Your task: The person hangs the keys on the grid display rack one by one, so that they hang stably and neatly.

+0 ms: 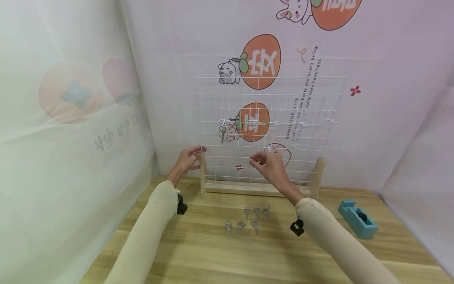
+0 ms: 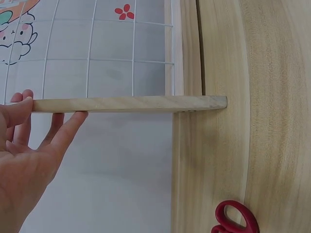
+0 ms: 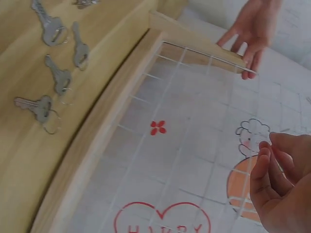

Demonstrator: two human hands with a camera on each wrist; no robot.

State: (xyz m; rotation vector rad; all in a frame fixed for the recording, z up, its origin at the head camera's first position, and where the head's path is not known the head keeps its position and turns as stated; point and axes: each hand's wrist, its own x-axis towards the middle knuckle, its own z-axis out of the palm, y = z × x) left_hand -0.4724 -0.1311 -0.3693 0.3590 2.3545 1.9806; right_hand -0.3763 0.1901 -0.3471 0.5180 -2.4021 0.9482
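Observation:
A white wire grid (image 1: pixel 230 156) stands upright between two wooden side posts. My left hand (image 1: pixel 186 159) grips the upper end of the left wooden post (image 2: pixel 126 104), thumb on one side and fingers on the other. In front of the grid's middle is my right hand (image 1: pixel 271 165), its fingers bent and the fingertips close together. Whether anything small sits between them is hard to see in the right wrist view. Several white hooks (image 1: pixel 275 123) hang on the wires. One key (image 1: pixel 223 135) hangs at the grid's left. Several keys (image 3: pixel 59 75) with rings lie on the table.
A teal tape dispenser (image 1: pixel 358 221) sits on the right of the wooden table (image 1: pixel 198 248). Red-handled scissors (image 2: pixel 238 218) show partly in the left wrist view. A printed white curtain (image 1: pixel 177 43) hangs behind the grid and along the sides.

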